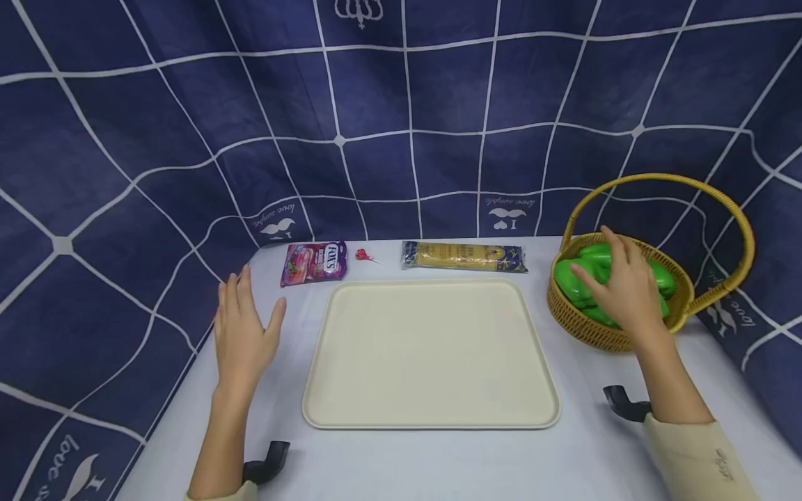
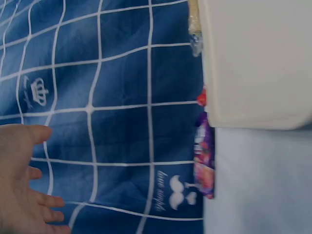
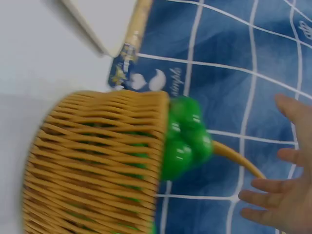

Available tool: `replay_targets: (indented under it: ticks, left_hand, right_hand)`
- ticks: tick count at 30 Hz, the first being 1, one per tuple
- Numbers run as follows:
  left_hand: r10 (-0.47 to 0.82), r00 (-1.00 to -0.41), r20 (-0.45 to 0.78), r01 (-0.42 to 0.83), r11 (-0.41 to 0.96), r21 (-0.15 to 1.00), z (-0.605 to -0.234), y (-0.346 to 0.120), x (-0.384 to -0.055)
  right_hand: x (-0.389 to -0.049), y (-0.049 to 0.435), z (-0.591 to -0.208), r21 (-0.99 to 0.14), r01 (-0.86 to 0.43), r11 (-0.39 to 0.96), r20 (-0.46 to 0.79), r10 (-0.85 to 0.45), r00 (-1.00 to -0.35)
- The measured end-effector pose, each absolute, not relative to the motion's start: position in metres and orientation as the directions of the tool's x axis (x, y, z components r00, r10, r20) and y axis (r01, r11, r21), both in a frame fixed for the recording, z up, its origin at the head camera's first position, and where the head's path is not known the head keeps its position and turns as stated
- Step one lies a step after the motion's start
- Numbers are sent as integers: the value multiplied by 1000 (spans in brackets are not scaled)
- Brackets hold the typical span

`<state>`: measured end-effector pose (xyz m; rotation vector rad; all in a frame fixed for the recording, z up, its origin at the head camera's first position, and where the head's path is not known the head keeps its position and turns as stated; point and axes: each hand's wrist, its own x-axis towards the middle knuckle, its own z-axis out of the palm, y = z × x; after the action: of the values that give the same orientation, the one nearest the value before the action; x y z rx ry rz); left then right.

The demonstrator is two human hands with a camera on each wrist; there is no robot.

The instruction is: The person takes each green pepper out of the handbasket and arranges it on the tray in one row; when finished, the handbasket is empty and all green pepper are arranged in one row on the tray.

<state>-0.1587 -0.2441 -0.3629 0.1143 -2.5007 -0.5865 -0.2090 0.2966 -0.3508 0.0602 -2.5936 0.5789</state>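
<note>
My right hand hovers over a wicker basket of shiny green bell peppers, thumb spread away from the fingers. In the right wrist view its fingers stand apart from the peppers, with nothing between them. On the left, my left hand is raised above the table, fingers straight, thumb apart, holding nothing. Between the hands lies a cream tray with a bare surface. Nearest the left hand is a purple and pink FOX'S candy bag.
Behind the tray lie a red lollipop and a blue and gold packet of what looks like dry noodles. The basket's tall handle arches up and leans right. A blue checked cloth hangs round the back and sides of the white table.
</note>
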Motion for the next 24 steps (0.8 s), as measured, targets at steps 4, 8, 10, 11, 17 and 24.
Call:
replay_targets:
  ticks: [4, 8, 10, 11, 17, 24]
  left_hand:
    - [-242, -806, 541, 85, 857, 509, -378, -250, -157]
    - [-271, -813, 515, 102, 805, 584, -395, -257, -160]
    - [-251, -842, 478, 114, 782, 612, -405, -261, -162]
    - [-228, -860, 458, 125, 774, 620, -410, -263, -163]
    - [-4, -932, 362, 248, 723, 645, -443, -275, -173]
    - [58, -958, 279, 255, 615, 746, -473, -285, -178]
  right_hand:
    - [-219, 293, -361, -411, -120, 904, 461, 92, -883]
    - [-228, 293, -371, -413, -59, 909, 388, 116, -914]
    - [-233, 294, -376, -412, -33, 910, 347, 123, -930]
    - [-234, 295, -378, -411, -22, 911, 325, 125, -937]
    - [-242, 299, -389, -400, -2, 916, 261, 112, -959]
    - [-244, 300, -397, -377, 8, 926, 219, 98, -971]
